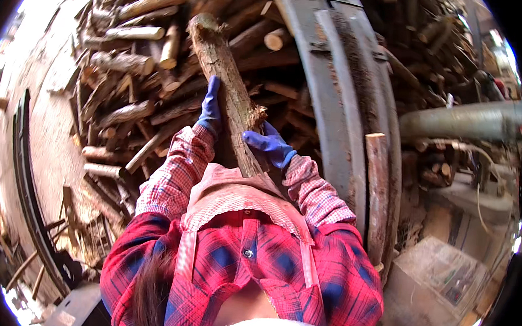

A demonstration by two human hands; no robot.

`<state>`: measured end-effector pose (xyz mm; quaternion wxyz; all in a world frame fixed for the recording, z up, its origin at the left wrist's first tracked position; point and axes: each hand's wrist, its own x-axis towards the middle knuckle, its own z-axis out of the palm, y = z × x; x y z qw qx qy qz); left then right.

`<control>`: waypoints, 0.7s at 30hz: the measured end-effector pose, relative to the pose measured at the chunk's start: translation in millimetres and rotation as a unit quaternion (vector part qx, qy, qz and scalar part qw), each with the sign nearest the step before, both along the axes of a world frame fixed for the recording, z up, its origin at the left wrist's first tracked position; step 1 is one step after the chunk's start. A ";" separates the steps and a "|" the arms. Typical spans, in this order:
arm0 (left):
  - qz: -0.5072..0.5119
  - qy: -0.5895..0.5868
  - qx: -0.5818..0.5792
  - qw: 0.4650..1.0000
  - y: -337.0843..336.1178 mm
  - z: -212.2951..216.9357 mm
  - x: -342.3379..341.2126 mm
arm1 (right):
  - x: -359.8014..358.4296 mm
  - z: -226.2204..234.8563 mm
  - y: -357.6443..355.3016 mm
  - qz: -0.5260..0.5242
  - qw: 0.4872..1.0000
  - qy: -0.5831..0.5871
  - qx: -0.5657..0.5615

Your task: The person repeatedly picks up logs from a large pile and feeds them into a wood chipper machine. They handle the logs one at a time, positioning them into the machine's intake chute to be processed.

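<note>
While I am following along from a distance through the head camera, the log pile [123,64] is filling the far side of the view, its cut pieces jutting every which way. To the right of centre, a long grey metal trough [343,108] is running down past the wearer's right side, dark debris collecting along its upper channel. Farther right, a thick grey-green pipe [467,120] is stretching across other logs.

Between pile and wearer, the rough-barked log [228,86] is slanting away and up to the left, its near end hanging over or just against the pink apron [244,201]; I am not managing to tell whether they are touching. A slimmer log [376,194] with a pale cut end is lying along the lower part of the trough, with neither hand on it.

Both gloved hands are grasping the rough-barked log: the left hand [210,107] is bracing its left flank, and the right hand [271,147] is clasping it nearer the body, thumb lapping over the bark. The fingers underneath are hiding from me. Just above that thumb, a small frayed stub [257,114] is sticking out.

As for progress, I am judging the picking-up as done, since the log is resting in both hands, clear of the pile; setting it down and letting go are remaining.
</note>
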<state>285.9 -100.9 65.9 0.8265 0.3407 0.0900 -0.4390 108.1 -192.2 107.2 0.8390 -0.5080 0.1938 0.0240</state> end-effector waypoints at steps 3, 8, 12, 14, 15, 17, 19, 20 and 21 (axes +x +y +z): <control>-0.002 -0.027 0.000 1.000 -81.5 36.1 -35.2 | -45.9 43.5 -42.2 -0.093 0.974 0.062 -0.196; -0.066 -0.262 -0.101 0.957 -185.7 138.1 -108.2 | -104.7 80.5 -109.1 -0.247 0.856 0.045 -0.453; -0.087 -0.521 -0.146 0.836 -240.8 181.5 -114.0 | -127.1 96.1 -202.2 -0.315 0.798 -0.077 -0.507; -0.061 -0.607 -0.030 0.792 -230.6 172.2 -112.7 | -124.2 139.0 -215.7 -0.274 0.810 -0.060 -0.515; -0.030 -0.630 0.031 0.776 -218.1 164.9 -114.5 | -131.1 152.6 -214.5 -0.247 0.778 -0.011 -0.578; -0.097 -0.595 0.116 0.789 -199.7 123.5 -103.7 | -152.3 116.9 -247.1 -0.206 0.575 0.277 -0.742; -0.198 -0.491 0.017 0.848 -155.5 76.9 -82.2 | -178.0 56.6 -256.8 -0.133 0.593 0.383 -0.696; -0.186 -0.490 0.104 0.845 -124.5 48.6 -73.8 | -200.6 35.6 -276.7 -0.143 0.617 0.354 -0.688; -0.177 -0.479 0.193 0.838 -91.9 19.9 -64.2 | -212.0 27.9 -293.3 -0.149 0.642 0.318 -0.681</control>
